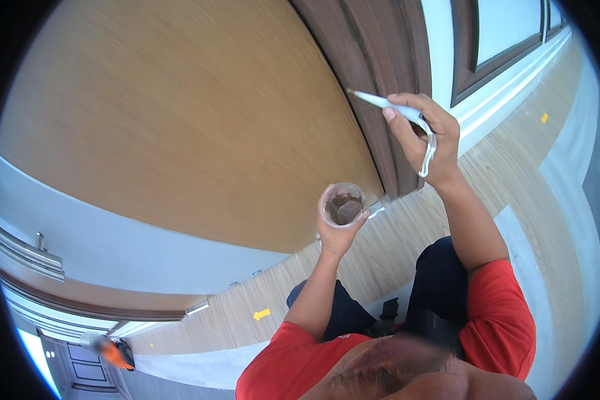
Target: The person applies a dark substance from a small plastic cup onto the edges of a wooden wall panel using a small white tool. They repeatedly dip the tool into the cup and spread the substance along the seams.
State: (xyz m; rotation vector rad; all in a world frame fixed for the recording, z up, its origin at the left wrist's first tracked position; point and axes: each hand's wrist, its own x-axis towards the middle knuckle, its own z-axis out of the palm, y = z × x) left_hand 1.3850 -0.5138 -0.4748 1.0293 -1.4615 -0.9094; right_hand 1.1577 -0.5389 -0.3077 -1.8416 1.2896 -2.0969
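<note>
My right hand (pixel 425 133) grips a slim white paintbrush (pixel 385 103) with a tapered front and a small brownish tip. That tip is at the edge of the dark brown door frame (pixel 387 73); whether it touches cannot be made out. A white curved strip (pixel 431 152) hangs beside the palm. Lower and to the left, my left hand (pixel 335 240) is wrapped round a clear plastic cup (pixel 331 197). Brown paint-like matter (pixel 347 209) coats its inside and lies in the bottom. Behind the cup stands the light brown wood panel (pixel 180 120) of a door.
A metal handle (pixel 30 253) sticks out at the far left. Yellow arrow stickers (pixel 262 314) mark the wood-look floor (pixel 227 333), which carries pale sheeting (pixel 193 367). A person in orange (pixel 118 353) is at the lower left. White wall with brown moulding (pixel 470 60) stands right.
</note>
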